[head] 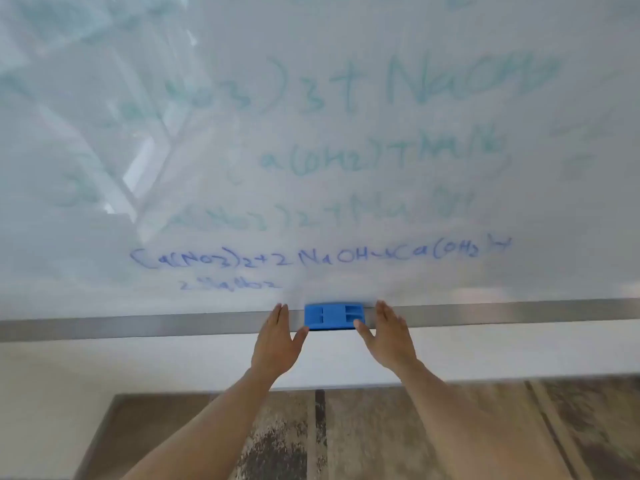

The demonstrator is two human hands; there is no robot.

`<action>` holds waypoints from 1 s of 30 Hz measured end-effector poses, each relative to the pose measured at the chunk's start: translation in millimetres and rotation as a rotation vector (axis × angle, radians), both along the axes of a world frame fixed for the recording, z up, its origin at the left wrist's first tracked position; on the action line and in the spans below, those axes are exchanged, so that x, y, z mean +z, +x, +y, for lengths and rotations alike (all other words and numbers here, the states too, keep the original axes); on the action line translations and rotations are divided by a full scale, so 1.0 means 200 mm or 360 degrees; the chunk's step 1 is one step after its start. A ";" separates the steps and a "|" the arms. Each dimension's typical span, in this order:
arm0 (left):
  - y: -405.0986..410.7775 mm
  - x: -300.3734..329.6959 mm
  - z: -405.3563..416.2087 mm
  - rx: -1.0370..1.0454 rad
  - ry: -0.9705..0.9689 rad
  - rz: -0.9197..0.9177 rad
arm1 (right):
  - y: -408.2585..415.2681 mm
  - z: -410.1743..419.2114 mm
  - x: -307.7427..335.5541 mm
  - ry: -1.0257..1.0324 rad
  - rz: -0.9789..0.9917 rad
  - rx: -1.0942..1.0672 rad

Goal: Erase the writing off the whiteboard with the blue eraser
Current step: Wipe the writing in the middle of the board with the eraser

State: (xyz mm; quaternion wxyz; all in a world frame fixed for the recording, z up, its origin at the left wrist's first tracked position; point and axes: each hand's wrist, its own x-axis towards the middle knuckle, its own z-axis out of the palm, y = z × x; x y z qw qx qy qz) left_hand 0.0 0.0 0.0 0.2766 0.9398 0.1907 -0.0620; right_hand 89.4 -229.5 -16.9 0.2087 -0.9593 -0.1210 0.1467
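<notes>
Writing (318, 256) covers most of the whiteboard (346, 36) in our one head view: a sharp blue line of chemistry near the bottom, a shorter line under it, and paler green lines higher up that look faint or blurred. We judge the erasing barely begun, if at all; nearly the whole board is left to wipe.

The blue eraser (334, 316) sits on the metal tray (138, 325) along the board's lower edge, between our two hands. Our left hand (278, 341) is flat with fingers straight, thumb reaching toward the eraser's left edge, touching or just short of it. Our right hand (389, 336) is likewise spread, its thumb at the eraser's lower right corner. Neither hand has closed on the eraser, so we judge the pick-up is the step in hand.
</notes>
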 end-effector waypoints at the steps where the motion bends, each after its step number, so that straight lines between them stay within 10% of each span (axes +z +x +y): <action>1: 0.03 -0.01 -0.02 0.0087 -0.0163 0.0007 | 0.01 0.01 -0.01 0.0045 0.0035 -0.0002; 6: 0.16 -0.02 -0.14 0.0493 -0.0737 0.0038 | 0.04 0.06 -0.04 0.0224 0.0153 0.0073; 21: 0.25 -0.03 -0.18 0.0913 -0.1183 -0.0282 | 0.02 0.13 -0.06 0.0850 0.0247 -0.0148; 30: 0.23 0.24 -0.25 0.0362 -0.1052 -0.0551 | -0.05 0.09 0.03 0.0447 -0.0812 0.0212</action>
